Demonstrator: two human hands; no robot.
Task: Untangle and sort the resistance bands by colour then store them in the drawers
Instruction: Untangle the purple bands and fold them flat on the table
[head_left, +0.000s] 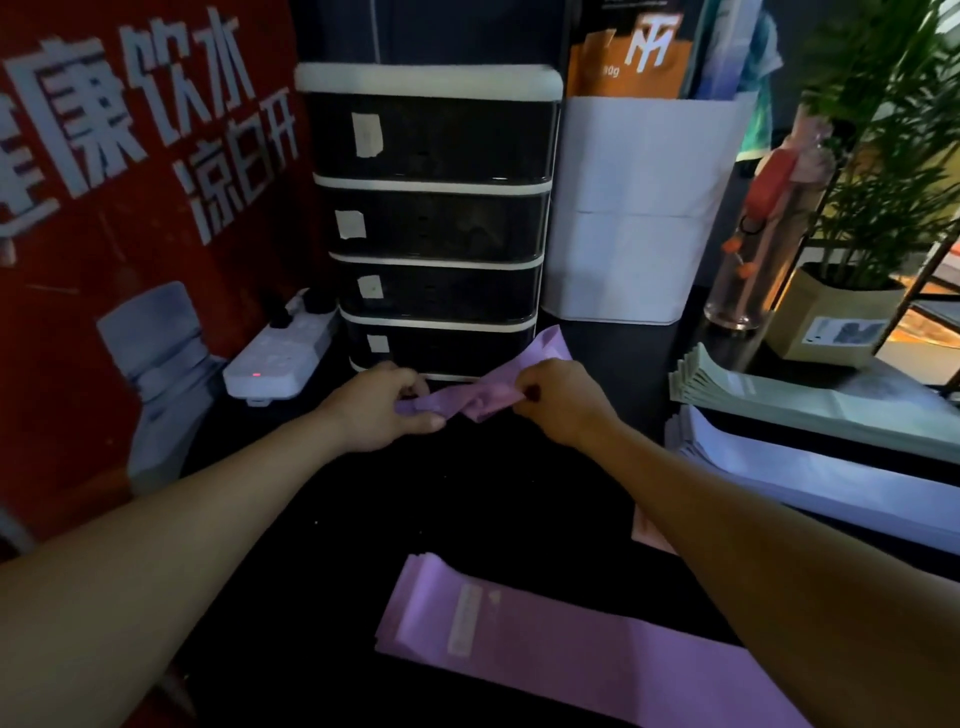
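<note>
A twisted purple resistance band (470, 397) is stretched between both hands just in front of the drawer unit. My left hand (382, 405) grips its left end and my right hand (561, 400) pinches its right part, with a loose end (545, 345) sticking up behind. A flat stack of purple bands (545, 634) lies on the dark table near me. Stacks of pale green bands (810, 400) and light blue bands (810, 473) lie at the right. A pink band (649, 530) peeks out under my right forearm. The black drawer unit (436, 218) with white labels stands behind, its drawers closed.
A white power strip (280, 358) lies left of the drawers against a red banner (130, 208). A white paper bag (639, 208) stands right of the drawers. A glass bottle (763, 234) and a potted plant (852, 322) stand at the far right.
</note>
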